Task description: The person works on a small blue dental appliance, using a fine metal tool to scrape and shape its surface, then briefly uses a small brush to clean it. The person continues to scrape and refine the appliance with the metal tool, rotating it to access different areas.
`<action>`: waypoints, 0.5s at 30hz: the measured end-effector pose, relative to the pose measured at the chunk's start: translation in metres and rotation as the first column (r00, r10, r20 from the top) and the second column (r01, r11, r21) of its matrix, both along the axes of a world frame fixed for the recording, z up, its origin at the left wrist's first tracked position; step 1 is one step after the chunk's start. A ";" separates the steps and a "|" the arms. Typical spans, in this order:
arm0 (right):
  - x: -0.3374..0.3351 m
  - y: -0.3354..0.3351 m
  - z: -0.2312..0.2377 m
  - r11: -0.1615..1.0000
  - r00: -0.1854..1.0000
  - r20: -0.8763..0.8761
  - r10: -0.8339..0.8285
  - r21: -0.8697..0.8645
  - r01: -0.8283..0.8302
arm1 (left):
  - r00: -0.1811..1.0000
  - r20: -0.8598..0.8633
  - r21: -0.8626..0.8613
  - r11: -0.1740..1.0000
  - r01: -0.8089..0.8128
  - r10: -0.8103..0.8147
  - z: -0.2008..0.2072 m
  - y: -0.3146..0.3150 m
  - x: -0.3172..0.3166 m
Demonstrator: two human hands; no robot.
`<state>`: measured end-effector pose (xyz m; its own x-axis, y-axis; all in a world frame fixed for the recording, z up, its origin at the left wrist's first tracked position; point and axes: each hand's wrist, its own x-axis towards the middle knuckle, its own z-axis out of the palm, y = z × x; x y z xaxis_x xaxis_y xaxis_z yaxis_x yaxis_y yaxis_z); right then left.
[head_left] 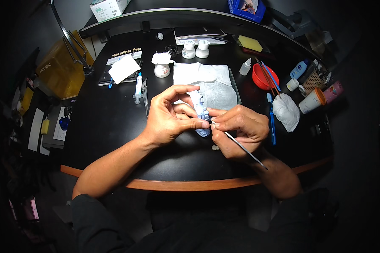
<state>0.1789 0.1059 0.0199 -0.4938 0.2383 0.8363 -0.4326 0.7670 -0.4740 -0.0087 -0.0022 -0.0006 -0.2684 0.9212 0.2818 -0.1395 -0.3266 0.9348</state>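
Over the middle of the black desk, my left hand (166,114) is closed around a pale blue dental model (203,132) with a row of teeth, its thumb and fingers gripping the sides. In my right hand (242,126), a thin metal dental instrument (245,149) is pinched like a pen. Its working tip meets the teeth beside my left thumb, though the fingers partly hide the contact. A small pale piece (215,148) lies on the desk just under my right hand. Behind the model, folded white tissue (190,74) and a damp greyish sheet (221,96) lie on a glass-edged plate.
White jars (202,49) stand behind the tissue. At left are a syringe (138,89) and a white pad (124,69). On the right are a red bowl (259,78) with brushes across it, a bunched white cloth (286,111), a blue toothbrush (272,122) and an orange-rimmed cup (311,102).
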 end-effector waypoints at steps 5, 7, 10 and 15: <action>0.001 0.000 0.001 1.000 1.000 -0.008 -0.029 -0.006 0.029 | 0.999 -0.032 0.015 1.000 0.021 -0.021 0.000 0.003 0.000; 0.008 0.005 0.003 1.000 1.000 -0.009 -0.016 0.023 0.016 | 0.999 0.017 0.006 0.999 0.037 -0.037 0.004 0.007 0.005; 0.002 0.011 0.004 0.999 0.999 0.012 0.046 0.018 -0.046 | 0.999 0.005 -0.016 0.999 -0.036 0.036 -0.002 0.003 -0.001; 0.007 0.035 0.020 0.949 0.998 0.026 0.056 -0.313 -0.045 | 0.995 0.035 0.037 0.995 -0.091 0.090 -0.006 0.003 0.001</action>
